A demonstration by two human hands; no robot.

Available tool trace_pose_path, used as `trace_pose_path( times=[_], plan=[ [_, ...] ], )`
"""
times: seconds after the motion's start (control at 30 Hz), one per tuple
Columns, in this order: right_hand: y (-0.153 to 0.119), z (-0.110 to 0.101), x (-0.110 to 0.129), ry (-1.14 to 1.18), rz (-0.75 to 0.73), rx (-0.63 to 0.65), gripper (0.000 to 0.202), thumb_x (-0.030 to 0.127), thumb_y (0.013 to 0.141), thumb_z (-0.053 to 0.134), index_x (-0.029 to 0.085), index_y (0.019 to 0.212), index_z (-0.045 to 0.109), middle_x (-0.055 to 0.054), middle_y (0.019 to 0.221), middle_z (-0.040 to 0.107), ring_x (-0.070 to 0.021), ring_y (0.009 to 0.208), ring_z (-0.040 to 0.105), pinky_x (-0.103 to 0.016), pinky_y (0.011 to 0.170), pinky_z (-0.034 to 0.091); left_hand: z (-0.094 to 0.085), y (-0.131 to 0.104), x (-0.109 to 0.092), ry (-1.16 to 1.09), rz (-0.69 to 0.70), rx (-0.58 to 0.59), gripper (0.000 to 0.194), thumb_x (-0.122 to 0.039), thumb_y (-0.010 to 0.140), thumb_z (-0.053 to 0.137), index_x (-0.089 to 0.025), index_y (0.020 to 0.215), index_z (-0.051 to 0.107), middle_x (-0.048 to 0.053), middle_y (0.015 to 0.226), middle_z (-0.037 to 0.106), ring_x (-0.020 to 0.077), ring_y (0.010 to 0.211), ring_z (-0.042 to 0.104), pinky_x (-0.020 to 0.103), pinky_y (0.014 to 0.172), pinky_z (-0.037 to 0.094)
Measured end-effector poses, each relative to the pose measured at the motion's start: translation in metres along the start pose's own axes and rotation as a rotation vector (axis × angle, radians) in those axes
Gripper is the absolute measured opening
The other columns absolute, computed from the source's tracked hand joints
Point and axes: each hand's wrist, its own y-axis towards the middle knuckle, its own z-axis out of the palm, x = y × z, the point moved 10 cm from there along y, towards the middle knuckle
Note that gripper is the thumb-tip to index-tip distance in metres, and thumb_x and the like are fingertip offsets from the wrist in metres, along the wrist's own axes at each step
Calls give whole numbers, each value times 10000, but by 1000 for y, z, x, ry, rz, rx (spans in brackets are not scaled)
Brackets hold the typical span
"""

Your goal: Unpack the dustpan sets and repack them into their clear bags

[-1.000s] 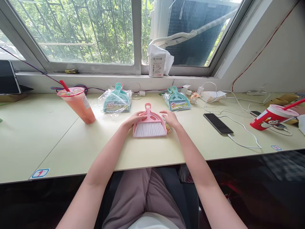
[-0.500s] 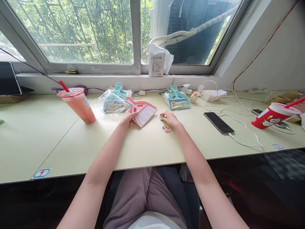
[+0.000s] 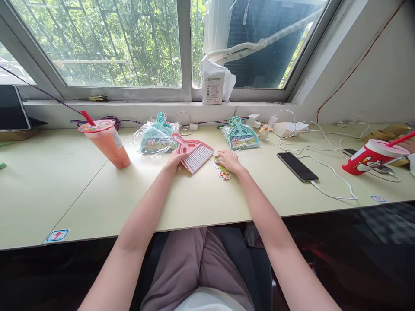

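My left hand (image 3: 175, 160) is closed on the left side of a pink dustpan and brush set (image 3: 196, 156), whose pale bristles point down toward me. Just right of it, my right hand (image 3: 228, 160) rests over a few printed cardboard labels (image 3: 223, 172) on the table, its fingers spread and touching the top of them. Behind my left hand lies a teal dustpan and brush set (image 3: 157, 136) in clear plastic wrap. A stack of teal dustpan and brush sets (image 3: 241, 134) with labels stands behind my right hand.
An orange drink cup (image 3: 108, 144) leans at the left. A black phone (image 3: 297, 166) on a white cable lies to the right, and a red cup (image 3: 372, 159) stands farther right. Loose cables run along the wall. A tissue pack (image 3: 213, 88) sits on the windowsill.
My right hand has shifted slightly left and its fingers have spread out over the labels, which have slid a little left. My left hand and the pink set have hardly moved.
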Motion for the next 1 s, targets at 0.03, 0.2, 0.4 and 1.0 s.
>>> trace_pose_path(
  times=[0.03,0.2,0.4,1.0],
  plan=[
    [0,-2,1,7,-6,-13,245,329,904,592,257,1123,673,-66,1404,546,-272,1348,412,-531,1124,232,0,0,0,-2,2,-1,519,-187,538,850,-199,1030,687,104,1079,697,289,1034,654,414,907,531],
    [-3,-9,9,25,-32,-44,242,285,867,637,259,1104,678,-64,1258,631,-262,1214,517,-446,1024,348,3,-5,-4,39,-1,-13,462,-214,561,829,-192,996,676,101,1088,694,286,1059,649,400,921,535],
    [-3,-4,15,115,-58,5,278,267,821,675,245,1097,695,-68,1121,666,-250,1096,567,-365,911,411,5,-7,-5,60,-5,-19,483,-216,560,818,-188,1016,660,96,1064,697,282,1056,655,434,957,524],
    [4,5,3,870,184,-179,204,228,726,745,196,878,612,21,657,673,-146,501,623,-275,528,511,65,-22,3,31,23,230,617,-350,622,844,-157,1161,615,134,1160,687,296,1063,664,446,942,533]
  ],
)
